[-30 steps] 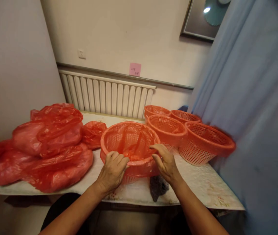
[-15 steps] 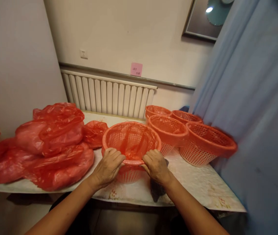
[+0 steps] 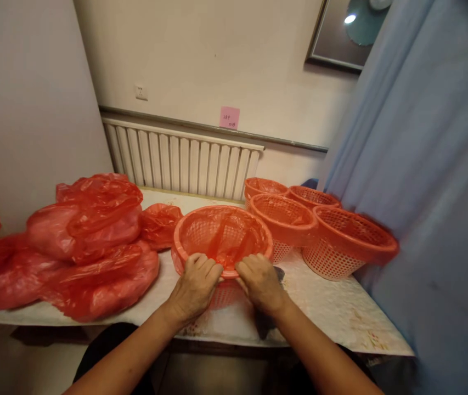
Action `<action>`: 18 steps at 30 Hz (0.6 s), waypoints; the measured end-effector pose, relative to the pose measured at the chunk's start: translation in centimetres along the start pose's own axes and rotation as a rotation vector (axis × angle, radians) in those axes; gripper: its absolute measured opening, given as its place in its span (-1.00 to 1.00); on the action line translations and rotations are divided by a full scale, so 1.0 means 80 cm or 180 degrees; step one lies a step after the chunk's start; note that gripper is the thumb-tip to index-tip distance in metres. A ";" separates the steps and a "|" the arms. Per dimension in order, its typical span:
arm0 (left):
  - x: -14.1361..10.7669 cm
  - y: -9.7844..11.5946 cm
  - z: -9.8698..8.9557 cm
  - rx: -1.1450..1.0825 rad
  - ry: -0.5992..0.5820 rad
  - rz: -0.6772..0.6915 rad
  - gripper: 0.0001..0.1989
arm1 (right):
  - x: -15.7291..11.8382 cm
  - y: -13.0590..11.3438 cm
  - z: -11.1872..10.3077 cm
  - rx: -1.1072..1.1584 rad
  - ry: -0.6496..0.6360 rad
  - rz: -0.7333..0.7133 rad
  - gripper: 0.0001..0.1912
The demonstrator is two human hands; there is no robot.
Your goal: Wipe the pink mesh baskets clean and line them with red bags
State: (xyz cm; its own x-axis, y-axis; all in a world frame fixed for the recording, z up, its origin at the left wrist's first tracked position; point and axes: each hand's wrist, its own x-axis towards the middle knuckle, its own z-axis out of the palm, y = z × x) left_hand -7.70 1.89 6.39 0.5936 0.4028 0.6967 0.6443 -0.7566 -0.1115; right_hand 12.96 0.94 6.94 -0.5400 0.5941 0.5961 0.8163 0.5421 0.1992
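A round red perforated basket (image 3: pixel 188 230) stands near the table's front middle, lined with a thin red plastic bag (image 3: pixel 234 236) that folds over its rim. My left hand (image 3: pixel 198 282) is closed on the near rim and the bag's edge. Just right of it, my right hand (image 3: pixel 260 280) grips the same rim with curled fingers. The fingertips of both hands are partly hidden under the folded bag. Below the rim, the bag's loose edge hangs over the basket's front. A dark object (image 3: pixel 264 323) lies partly hidden beneath my right forearm.
Several filled red bags (image 3: pixel 102 274) are heaped on the left of the table (image 3: pixel 324 318). Lined baskets (image 3: pixel 334 258) stand at the right, beside a blue curtain (image 3: pixel 435 181). Behind the table is a white radiator (image 3: pixel 184 159).
My left hand has slid right along the near rim, closer to my right hand, which has shifted slightly. The held basket has moved very slightly.
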 end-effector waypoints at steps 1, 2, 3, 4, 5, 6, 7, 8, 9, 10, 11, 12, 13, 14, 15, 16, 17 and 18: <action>0.000 -0.005 -0.001 -0.0005 0.0025 0.0033 -0.76 | -0.004 0.017 0.001 0.0072 0.0027 -0.0054 -0.76; -0.001 -0.011 -0.002 -0.0021 0.0044 0.0073 -0.76 | -0.008 0.035 0.001 0.0184 0.0054 -0.0097 -0.74; -0.001 -0.017 -0.004 -0.0050 0.0052 0.0119 -0.76 | -0.012 0.050 0.002 0.0295 0.0081 -0.0124 -0.73; -0.001 -0.023 -0.006 -0.0092 0.0043 0.0159 -0.76 | -0.015 0.063 0.004 0.0399 0.0116 -0.0129 -0.72; -0.002 -0.028 -0.009 -0.0149 0.0018 0.0187 -0.76 | -0.017 0.071 0.005 0.0481 0.0151 -0.0110 -0.72; -0.002 -0.032 -0.012 -0.0221 -0.0029 0.0197 -0.77 | -0.019 0.075 0.007 0.0532 0.0201 -0.0067 -0.73; -0.003 -0.035 -0.015 -0.0299 -0.0079 0.0183 -0.78 | -0.020 0.074 0.009 0.0551 0.0259 -0.0002 -0.74; -0.003 -0.035 -0.018 -0.0366 -0.0118 0.0143 -0.80 | -0.020 0.069 0.010 0.0540 0.0315 0.0071 -0.75; -0.003 -0.033 -0.021 -0.0407 -0.0141 0.0088 -0.82 | -0.019 0.059 0.011 0.0499 0.0363 0.0149 -0.76; -0.003 -0.028 -0.023 -0.0418 -0.0150 0.0033 -0.85 | -0.017 0.047 0.012 0.0430 0.0391 0.0229 -0.77; -0.004 -0.021 -0.024 -0.0406 -0.0144 -0.0004 -0.85 | -0.015 0.032 0.011 0.0341 0.0397 0.0300 -0.78; -0.004 -0.013 -0.024 -0.0376 -0.0132 -0.0024 -0.82 | -0.012 0.016 0.010 0.0241 0.0383 0.0370 -0.79; -0.004 -0.005 -0.022 -0.0337 -0.0119 -0.0024 -0.79 | -0.008 0.001 0.008 0.0144 0.0360 0.0430 -0.79; -0.005 0.003 -0.019 -0.0295 -0.0102 -0.0030 -0.78 | -0.005 -0.014 0.006 0.0059 0.0338 0.0477 -0.78; -0.005 0.009 -0.015 -0.0231 -0.0048 -0.0060 -0.81 | -0.001 -0.027 0.004 -0.0006 0.0320 0.0503 -0.78; -0.006 0.013 -0.011 -0.0160 0.0024 -0.0087 -0.83 | 0.001 -0.037 0.002 -0.0047 0.0298 0.0489 -0.78; -0.007 0.015 -0.007 -0.0090 0.0105 -0.0102 -0.84 | 0.003 -0.042 0.000 -0.0071 0.0272 0.0437 -0.78; -0.008 0.014 -0.003 -0.0026 0.0174 -0.0101 -0.81 | 0.004 -0.044 -0.001 -0.0082 0.0234 0.0356 -0.79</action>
State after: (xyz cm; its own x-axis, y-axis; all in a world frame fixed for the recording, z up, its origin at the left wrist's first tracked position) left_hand -7.50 0.66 6.02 0.5456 0.3980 0.7375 0.6582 -0.7483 -0.0832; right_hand 9.96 -0.81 6.46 -0.4296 0.6044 0.6709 0.8761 0.4589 0.1477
